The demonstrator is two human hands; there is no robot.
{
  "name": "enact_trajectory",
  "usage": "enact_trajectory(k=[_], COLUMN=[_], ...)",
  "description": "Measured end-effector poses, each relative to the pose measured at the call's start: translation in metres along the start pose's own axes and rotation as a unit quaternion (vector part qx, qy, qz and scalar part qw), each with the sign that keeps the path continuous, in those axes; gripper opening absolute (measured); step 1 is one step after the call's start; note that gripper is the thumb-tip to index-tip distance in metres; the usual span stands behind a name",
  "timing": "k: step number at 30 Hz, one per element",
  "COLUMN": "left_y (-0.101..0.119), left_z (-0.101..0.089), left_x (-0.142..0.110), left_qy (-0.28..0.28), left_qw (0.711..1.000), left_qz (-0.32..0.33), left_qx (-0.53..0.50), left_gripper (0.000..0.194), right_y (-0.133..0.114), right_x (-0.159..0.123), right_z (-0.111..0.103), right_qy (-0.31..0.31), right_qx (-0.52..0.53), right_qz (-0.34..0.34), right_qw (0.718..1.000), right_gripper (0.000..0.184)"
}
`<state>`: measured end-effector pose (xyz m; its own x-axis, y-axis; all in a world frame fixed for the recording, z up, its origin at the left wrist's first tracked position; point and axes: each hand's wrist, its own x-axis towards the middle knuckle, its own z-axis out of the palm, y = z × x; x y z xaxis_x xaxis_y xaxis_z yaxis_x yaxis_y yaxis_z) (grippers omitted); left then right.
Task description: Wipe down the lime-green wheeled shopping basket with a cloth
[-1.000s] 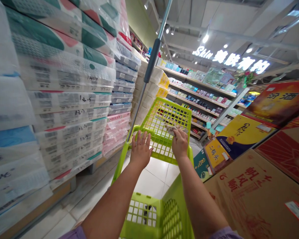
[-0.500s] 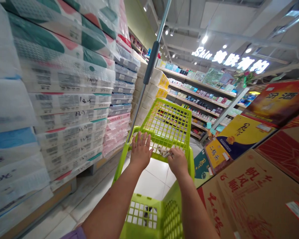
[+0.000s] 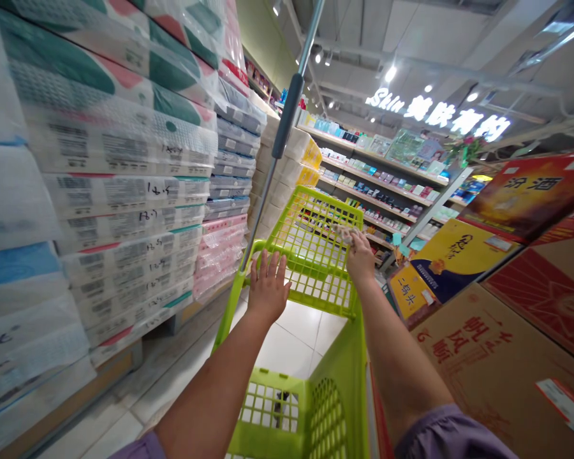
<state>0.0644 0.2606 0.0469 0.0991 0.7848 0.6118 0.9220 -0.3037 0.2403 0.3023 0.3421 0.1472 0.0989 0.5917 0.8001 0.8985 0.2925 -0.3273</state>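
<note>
A lime-green plastic shopping cart (image 3: 358, 363) with a mesh basket stands in front of me. My left hand (image 3: 268, 287) rests with fingers spread on the cart's near-left rim, close to the base of a metal pole (image 3: 268, 191). In my right hand (image 3: 361, 258) is a crumpled, pale grey-beige cloth (image 3: 343, 233), pressed against the upper right part of the raised mesh panel (image 3: 310, 220). Fingers of the right hand are closed around the cloth, and part of it sticks out to the left.
Tall stacks of plastic-wrapped tissue packs (image 3: 138, 191) line the left side. Cardboard cartons (image 3: 488, 344) and a yellow-and-blue box (image 3: 463, 255) crowd the right. Shelves of small boxed goods (image 3: 377, 178) stand ahead, beyond white floor tiles (image 3: 291, 338).
My right hand first drew the cloth down to the panel's lower edge, then moved it back up to the upper right. The left hand stays on the rim.
</note>
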Motion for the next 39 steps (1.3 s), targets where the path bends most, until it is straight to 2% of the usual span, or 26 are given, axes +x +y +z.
enact_trajectory(k=[3, 6, 13, 19, 26, 29, 32, 35, 39], left_y=[-0.001, -0.001, -0.003, -0.003, -0.001, -0.002, -0.003, -0.005, -0.007], left_z=[0.000, 0.000, -0.003, -0.002, -0.004, -0.005, -0.004, -0.003, -0.005], left_x=[0.000, -0.001, -0.002, -0.003, -0.004, -0.005, -0.005, -0.004, -0.003], left_qy=[-0.003, 0.000, 0.006, 0.012, 0.014, 0.012, 0.019, 0.024, 0.014], left_qw=[1.000, 1.000, 1.000, 1.000, 1.000, 1.000, 1.000, 1.000, 1.000], left_qz=[-0.001, -0.003, -0.007, -0.007, -0.007, -0.009, -0.009, -0.012, -0.022], left_qx=[0.004, 0.007, 0.012, 0.007, 0.004, 0.006, 0.009, 0.010, 0.010], left_gripper=[0.063, 0.064, 0.062, 0.062, 0.061, 0.061, 0.060, 0.060, 0.062], right_y=[-0.002, -0.011, -0.026, -0.028, -0.042, -0.047, -0.046, -0.046, -0.053], right_x=[-0.039, -0.073, -0.132, -0.166, -0.175, -0.169, -0.161, -0.156, -0.156], right_z=[0.007, 0.006, -0.007, -0.017, -0.030, -0.032, -0.030, -0.029, -0.029], right_qy=[0.033, 0.036, -0.022, -0.088, -0.086, -0.016, 0.054, 0.070, 0.104], right_qx=[-0.012, -0.032, -0.081, -0.134, -0.172, -0.113, -0.047, -0.005, 0.033], right_qz=[0.011, 0.024, 0.006, 0.021, 0.016, 0.039, 0.016, -0.022, -0.026], right_qw=[0.999, 0.999, 0.996, 0.987, 0.981, 0.993, 0.997, 0.997, 0.994], right_gripper=[0.045, 0.047, 0.049, 0.046, 0.050, 0.043, 0.030, 0.028, 0.018])
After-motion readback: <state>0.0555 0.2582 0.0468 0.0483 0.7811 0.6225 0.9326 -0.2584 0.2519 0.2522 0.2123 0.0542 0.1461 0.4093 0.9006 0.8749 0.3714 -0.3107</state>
